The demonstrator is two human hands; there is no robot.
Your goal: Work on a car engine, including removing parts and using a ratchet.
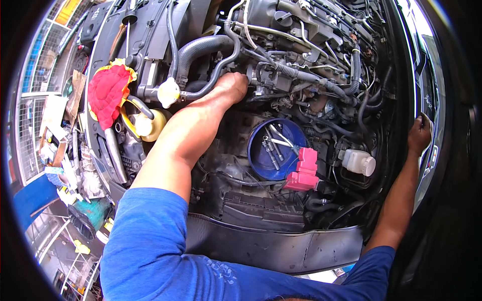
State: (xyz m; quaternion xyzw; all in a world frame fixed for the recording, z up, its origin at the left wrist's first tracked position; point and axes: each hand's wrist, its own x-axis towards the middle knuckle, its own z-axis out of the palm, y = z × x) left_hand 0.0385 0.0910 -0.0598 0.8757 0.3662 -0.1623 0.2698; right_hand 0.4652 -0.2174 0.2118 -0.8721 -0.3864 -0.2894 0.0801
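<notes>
My left arm reaches across the open engine bay, with my left hand (235,86) beside the throttle body (252,75) and below a thick black hose (207,47). Its fingers are turned down and hidden among the engine parts, so whatever they hold or touch does not show. At the far right, my right hand (420,135) is curled on the car's body edge (431,150). Nearer me, a round blue tray (255,159) sits in the bay with several sockets, extensions and a ratchet (279,141) in it. A pink-red plastic cover (304,173) overlaps its right rim.
On the left, a red cloth (108,93) with yellow edging lies over the front of the bay, near a yellowish reservoir (153,126) and a metal tube (115,155). A white fluid reservoir (357,162) stands at right. Wire-mesh shelving (37,115) and cluttered parts lie beyond the car.
</notes>
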